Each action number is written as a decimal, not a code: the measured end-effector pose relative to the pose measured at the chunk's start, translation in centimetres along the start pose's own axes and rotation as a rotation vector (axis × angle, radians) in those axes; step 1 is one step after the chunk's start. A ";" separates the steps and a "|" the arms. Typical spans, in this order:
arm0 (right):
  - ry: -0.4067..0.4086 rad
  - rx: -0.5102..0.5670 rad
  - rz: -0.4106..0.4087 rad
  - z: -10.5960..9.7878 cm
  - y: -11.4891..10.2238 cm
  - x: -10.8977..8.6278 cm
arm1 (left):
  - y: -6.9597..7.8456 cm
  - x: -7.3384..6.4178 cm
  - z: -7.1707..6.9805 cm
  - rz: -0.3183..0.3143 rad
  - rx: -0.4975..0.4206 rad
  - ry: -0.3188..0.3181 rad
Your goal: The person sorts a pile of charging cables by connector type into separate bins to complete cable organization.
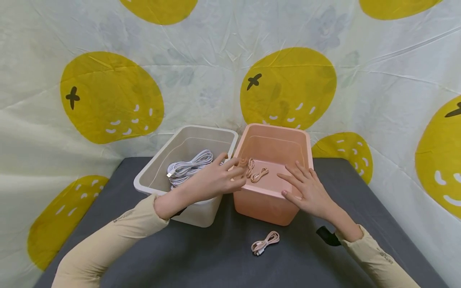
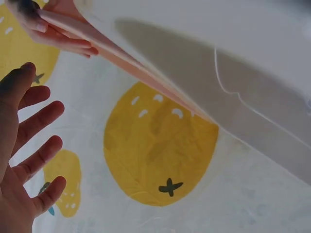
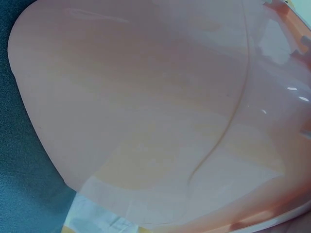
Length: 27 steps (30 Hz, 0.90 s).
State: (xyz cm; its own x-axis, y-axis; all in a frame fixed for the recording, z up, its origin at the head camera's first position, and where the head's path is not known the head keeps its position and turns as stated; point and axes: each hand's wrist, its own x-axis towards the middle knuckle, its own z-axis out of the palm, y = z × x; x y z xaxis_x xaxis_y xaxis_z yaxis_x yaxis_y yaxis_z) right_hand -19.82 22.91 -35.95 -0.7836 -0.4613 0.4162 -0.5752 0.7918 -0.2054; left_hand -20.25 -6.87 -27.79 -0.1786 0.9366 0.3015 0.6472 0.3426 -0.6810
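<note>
Neither hand is gripping anything: the left hand (image 1: 216, 180) is hovering with spread fingers over the pink bin's (image 1: 264, 206) near-left rim, while the right hand (image 1: 307, 188) is resting flat on its front edge. Nearest, at lower centre, one coiled pink cable (image 1: 265, 243) is lying on the grey table (image 1: 201, 256); it is probably light and floppy, best pinched across the bundle. Two more pink cables (image 1: 255, 171) are sitting inside the bin. Left of it, one white bin (image 1: 196, 214) is holding one white cable bundle (image 1: 189, 168).

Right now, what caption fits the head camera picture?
Two hands rest at a pink bin beside a white bin.
</note>
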 end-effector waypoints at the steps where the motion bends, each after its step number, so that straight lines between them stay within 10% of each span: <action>1: -0.001 -0.001 0.001 0.0 0.0 0.0 | 0.1 -0.2 -0.1 -0.001 0.013 -0.004; 27: -0.005 0.002 0.017 -0.1 -0.1 0.1 | 6.9 -2.1 0.2 -0.088 -0.122 0.169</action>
State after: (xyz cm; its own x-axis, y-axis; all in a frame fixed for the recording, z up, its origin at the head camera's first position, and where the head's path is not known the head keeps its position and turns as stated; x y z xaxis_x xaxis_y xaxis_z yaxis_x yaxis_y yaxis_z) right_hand -19.80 22.85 -35.84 -0.7945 -0.4498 0.4080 -0.5622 0.7989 -0.2139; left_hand -15.60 -6.43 -33.28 -0.1184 0.8744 0.4705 0.7210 0.4015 -0.5647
